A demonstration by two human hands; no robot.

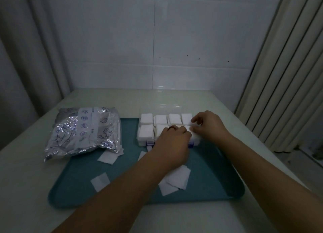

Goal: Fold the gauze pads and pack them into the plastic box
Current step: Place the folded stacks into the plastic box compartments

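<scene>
While both hands meet over the box's [167, 127] near-right cell at the tray's [122, 197] far edge, R hand [208, 126] pinches a folded pad [194, 127] just above it, L hand [173, 138] curled alongside, grip unclear; loose pads [176, 179] lie nearer, under L forearm

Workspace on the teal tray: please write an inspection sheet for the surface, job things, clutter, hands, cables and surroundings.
Surface: pale table bearing a teal tray.
Job's things: clear plastic box at the tray's far edge, its visible compartments holding folded gauze; loose gauze pads lying flat on the tray.
Clutter: crinkled plastic bag, partly on the tray.
Hands: left hand and right hand over the box's right part, fingers curled at gauze there; exact grip unclear.
Cables: nothing seen.
Surroundings: white tiled wall, curtains at both sides.
</scene>
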